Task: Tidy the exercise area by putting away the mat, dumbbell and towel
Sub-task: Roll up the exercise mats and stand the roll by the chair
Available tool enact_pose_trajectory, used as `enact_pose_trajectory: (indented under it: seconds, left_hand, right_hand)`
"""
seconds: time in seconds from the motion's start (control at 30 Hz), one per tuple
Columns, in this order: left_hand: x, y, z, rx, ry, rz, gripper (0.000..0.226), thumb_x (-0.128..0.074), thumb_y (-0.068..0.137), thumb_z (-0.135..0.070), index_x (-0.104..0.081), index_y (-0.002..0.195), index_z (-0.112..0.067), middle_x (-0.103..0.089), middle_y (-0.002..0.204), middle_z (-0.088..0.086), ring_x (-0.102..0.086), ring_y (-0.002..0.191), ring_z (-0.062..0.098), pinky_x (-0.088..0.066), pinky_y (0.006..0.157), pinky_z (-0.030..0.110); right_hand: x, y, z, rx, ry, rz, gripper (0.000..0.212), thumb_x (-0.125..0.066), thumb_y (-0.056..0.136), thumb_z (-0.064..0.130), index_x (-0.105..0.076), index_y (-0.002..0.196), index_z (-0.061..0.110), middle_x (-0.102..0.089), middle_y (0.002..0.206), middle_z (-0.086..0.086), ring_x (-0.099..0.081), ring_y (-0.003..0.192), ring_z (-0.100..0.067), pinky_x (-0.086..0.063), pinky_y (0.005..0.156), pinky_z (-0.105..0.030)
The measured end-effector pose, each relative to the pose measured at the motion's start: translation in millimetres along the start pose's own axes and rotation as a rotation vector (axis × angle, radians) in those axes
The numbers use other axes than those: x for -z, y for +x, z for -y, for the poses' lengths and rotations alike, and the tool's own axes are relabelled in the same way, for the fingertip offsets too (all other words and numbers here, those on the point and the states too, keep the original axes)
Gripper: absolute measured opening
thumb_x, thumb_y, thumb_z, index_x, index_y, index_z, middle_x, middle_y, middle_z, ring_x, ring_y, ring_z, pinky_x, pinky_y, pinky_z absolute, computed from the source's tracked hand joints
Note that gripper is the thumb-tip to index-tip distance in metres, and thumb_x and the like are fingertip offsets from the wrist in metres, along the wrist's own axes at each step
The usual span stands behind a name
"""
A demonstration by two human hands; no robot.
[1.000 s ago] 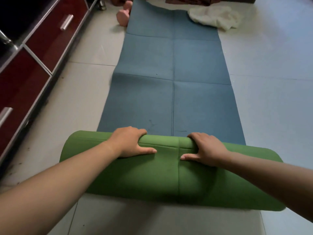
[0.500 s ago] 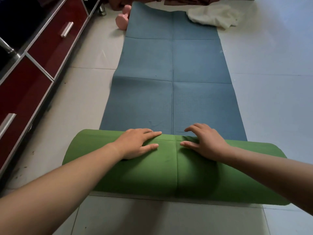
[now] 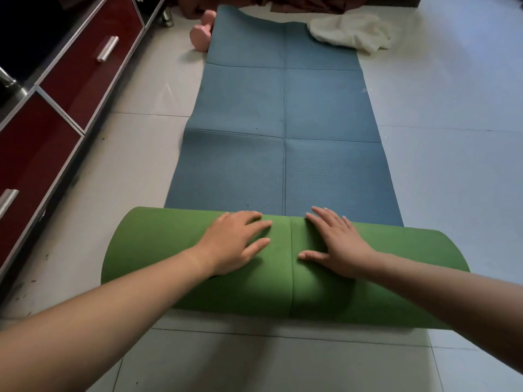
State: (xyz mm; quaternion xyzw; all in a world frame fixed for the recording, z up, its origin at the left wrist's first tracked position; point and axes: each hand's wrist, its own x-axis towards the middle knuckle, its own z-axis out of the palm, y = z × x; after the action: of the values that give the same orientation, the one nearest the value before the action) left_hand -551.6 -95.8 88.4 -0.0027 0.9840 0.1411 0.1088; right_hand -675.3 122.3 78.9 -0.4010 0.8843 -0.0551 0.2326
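The mat (image 3: 283, 117) lies flat on the floor, blue side up, stretching away from me. Its near end is rolled into a thick roll (image 3: 158, 250) with the green underside outward. My left hand (image 3: 237, 244) presses flat on top of the roll left of its centre crease, fingers straight. My right hand (image 3: 336, 244) presses flat on the roll just right of the crease. A pink dumbbell (image 3: 201, 35) stands at the mat's far left corner. A cream towel (image 3: 351, 33) lies crumpled over the far right corner.
A dark red cabinet (image 3: 70, 80) with metal drawer handles runs along the left side. Pale floor tiles (image 3: 452, 137) spread to the right of the mat and in front of the roll. Dark brown fabric (image 3: 305, 4) lies beyond the mat's far end.
Both hands let go of the roll's front edge, straightened their fingers and now press flat on top. The roll has turned a little further along the mat.
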Motion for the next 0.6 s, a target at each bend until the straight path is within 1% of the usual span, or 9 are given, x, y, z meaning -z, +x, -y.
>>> enact_pose_trajectory:
  seconds: [0.07,0.17,0.23,0.3,0.37,0.4,0.47,0.53,0.6]
  left_hand:
    - [-4,-7,-10,-0.032,0.027,0.010,0.076,-0.005,0.080,-0.065,-0.033,0.142,-0.033,-0.033,0.150,-0.001,-0.028,0.138,0.017,-0.021,0.113,0.042]
    - [-10,-9,-9,-0.019,0.044,0.072,0.077,0.000,0.077,-0.067,-0.016,0.147,-0.037,-0.016,0.156,-0.005,-0.013,0.144,0.015,-0.008,0.116,0.042]
    - [-11,-5,-4,-0.011,0.044,0.081,0.077,0.001,0.077,-0.069,-0.011,0.147,-0.039,-0.013,0.157,-0.006,-0.011,0.144,0.013,-0.007,0.116,0.040]
    - [-12,-1,-1,-0.009,0.043,0.076,0.076,0.000,0.077,-0.069,-0.011,0.147,-0.041,-0.014,0.157,-0.007,-0.011,0.144,0.012,-0.007,0.116,0.039]
    - [-13,4,1,-0.006,0.045,0.079,0.077,0.000,0.076,-0.070,-0.012,0.147,-0.041,-0.014,0.157,-0.007,-0.012,0.144,0.012,-0.007,0.116,0.039]
    - [-13,6,2,-0.004,0.042,0.082,0.077,0.000,0.076,-0.070,-0.013,0.146,-0.042,-0.015,0.157,-0.007,-0.012,0.144,0.012,-0.008,0.116,0.039]
    - [-12,11,5,-0.002,0.027,0.085,0.077,-0.001,0.076,-0.070,-0.014,0.146,-0.042,-0.017,0.156,-0.007,-0.015,0.143,0.012,-0.009,0.116,0.039]
    - [-8,17,7,0.002,0.018,0.088,0.075,-0.005,0.078,-0.071,-0.016,0.146,-0.041,-0.020,0.156,-0.007,-0.017,0.142,0.012,-0.011,0.115,0.039]
    - [-3,22,6,0.011,0.012,0.090,0.067,-0.015,0.085,-0.067,-0.021,0.146,-0.039,-0.023,0.155,-0.006,-0.020,0.142,0.013,-0.014,0.115,0.039]
  right_hand:
    - [6,12,-3,-0.031,0.047,-0.043,0.096,-0.048,0.075,0.072,-0.015,0.148,0.020,-0.007,0.158,0.001,-0.006,0.145,-0.017,-0.010,0.118,-0.042]
    - [14,17,0,-0.041,0.091,-0.127,0.088,-0.052,0.079,0.064,-0.022,0.147,0.016,-0.016,0.156,-0.002,-0.014,0.143,-0.018,-0.014,0.118,-0.038]
    - [17,9,8,-0.015,0.122,-0.159,0.080,-0.053,0.083,0.058,-0.027,0.145,0.015,-0.021,0.155,-0.002,-0.019,0.141,-0.017,-0.014,0.115,-0.030]
    - [16,-4,16,0.003,0.138,-0.151,0.077,-0.052,0.083,0.059,-0.030,0.143,0.016,-0.025,0.153,-0.001,-0.024,0.139,-0.017,-0.016,0.114,-0.028]
    - [12,-19,23,0.015,0.088,-0.101,0.090,-0.036,0.077,0.077,-0.030,0.144,0.018,-0.026,0.153,-0.001,-0.024,0.140,-0.018,-0.016,0.116,-0.033]
    - [9,-25,23,0.023,0.039,-0.066,0.103,-0.018,0.068,0.087,-0.028,0.144,0.019,-0.023,0.154,-0.001,-0.021,0.141,-0.018,-0.014,0.117,-0.036]
    - [2,-30,20,0.022,-0.056,-0.009,0.125,0.012,0.050,0.092,-0.022,0.147,0.020,-0.014,0.157,-0.001,-0.010,0.145,-0.019,-0.006,0.117,-0.041]
    - [-1,-28,15,0.026,-0.118,-0.002,0.130,0.021,0.045,0.090,-0.015,0.148,0.021,-0.007,0.158,-0.001,-0.003,0.145,-0.019,-0.001,0.116,-0.042]
    - [-1,-23,11,0.041,-0.123,-0.010,0.129,0.020,0.045,0.091,-0.013,0.149,0.021,-0.007,0.158,-0.001,-0.003,0.145,-0.019,0.000,0.116,-0.041]
